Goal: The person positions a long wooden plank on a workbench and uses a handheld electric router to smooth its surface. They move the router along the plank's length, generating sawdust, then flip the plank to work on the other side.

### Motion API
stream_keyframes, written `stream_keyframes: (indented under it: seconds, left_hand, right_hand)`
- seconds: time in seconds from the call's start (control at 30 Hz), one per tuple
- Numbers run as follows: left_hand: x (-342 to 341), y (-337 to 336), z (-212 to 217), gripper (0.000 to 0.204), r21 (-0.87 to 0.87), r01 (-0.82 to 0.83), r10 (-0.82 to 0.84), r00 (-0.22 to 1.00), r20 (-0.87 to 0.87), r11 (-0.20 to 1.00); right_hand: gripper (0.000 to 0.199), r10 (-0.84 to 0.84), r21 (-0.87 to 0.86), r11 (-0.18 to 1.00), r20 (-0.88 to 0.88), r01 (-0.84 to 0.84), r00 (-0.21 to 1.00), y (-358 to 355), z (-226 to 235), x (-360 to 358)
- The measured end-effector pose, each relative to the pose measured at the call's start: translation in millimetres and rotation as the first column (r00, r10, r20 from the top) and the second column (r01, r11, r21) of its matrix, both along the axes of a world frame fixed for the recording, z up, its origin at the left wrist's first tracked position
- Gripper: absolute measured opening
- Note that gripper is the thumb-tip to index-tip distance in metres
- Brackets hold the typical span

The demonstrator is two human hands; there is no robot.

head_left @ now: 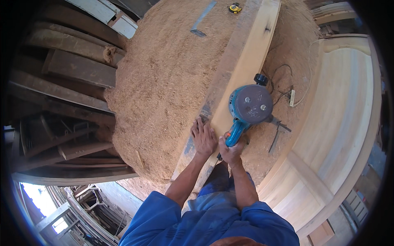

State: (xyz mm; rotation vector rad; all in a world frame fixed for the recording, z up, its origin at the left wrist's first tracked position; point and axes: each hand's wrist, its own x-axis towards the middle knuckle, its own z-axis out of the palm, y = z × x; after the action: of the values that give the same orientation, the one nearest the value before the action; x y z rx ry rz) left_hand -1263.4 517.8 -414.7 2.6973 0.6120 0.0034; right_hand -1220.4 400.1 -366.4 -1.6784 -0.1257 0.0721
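My right hand (233, 151) is wrapped round the rear handle of a teal corded-style power tool (240, 96). Its exact kind I cannot tell; it has a big round grey-brown cover with two light spots and a black knob on its far end. The tool is over the right edge of a long pale wooden board (256, 45). Next to it, my left hand (204, 137) lies flat with fingers stretched out on the near part of the board and the darker, stained wood beside it. Nothing is gripped in that hand.
Wood shavings (164, 82) cover the ground. A metal try square (202, 20) and yellow tape measure (234, 8) lie at the far side. Dark cables run to a white socket block (292, 98). A large wooden door panel (332, 135) stands right; stacked timber (78, 67) fills the left.
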Motion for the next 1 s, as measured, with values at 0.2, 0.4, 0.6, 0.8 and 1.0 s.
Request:
stream_keyframes:
  seconds: [0.2,0.4,0.6,0.8,1.0]
  left_hand:
    - [9,-3,12,0.036,0.058,0.013,-0.015,0.999,0.032,0.998]
    - [5,-3,6,0.038,0.009,-0.029,0.029,0.999,0.015,1.000]
    - [7,-3,3,0.034,0.073,-0.010,0.006,0.998,0.067,0.997]
    - [10,0,11,0.035,0.127,0.036,-0.043,0.997,0.057,0.991]
    - [10,-1,10,0.034,0.082,0.036,-0.038,0.999,0.026,0.996]
  right_hand:
    - [0.022,-0.046,-0.007,0.999,-0.084,0.045,0.995,-3,-1,53]
    - [0.022,-0.034,0.004,0.999,-0.106,0.035,0.994,-8,-13,95]
    - [0.030,-0.082,-0.062,0.995,-0.077,0.077,0.994,-11,-16,146]
    - [0.034,-0.129,-0.083,0.987,0.068,0.134,0.989,-15,-20,262]
    - [0.039,-0.126,-0.022,0.992,-0.053,0.125,0.991,-24,-24,350]
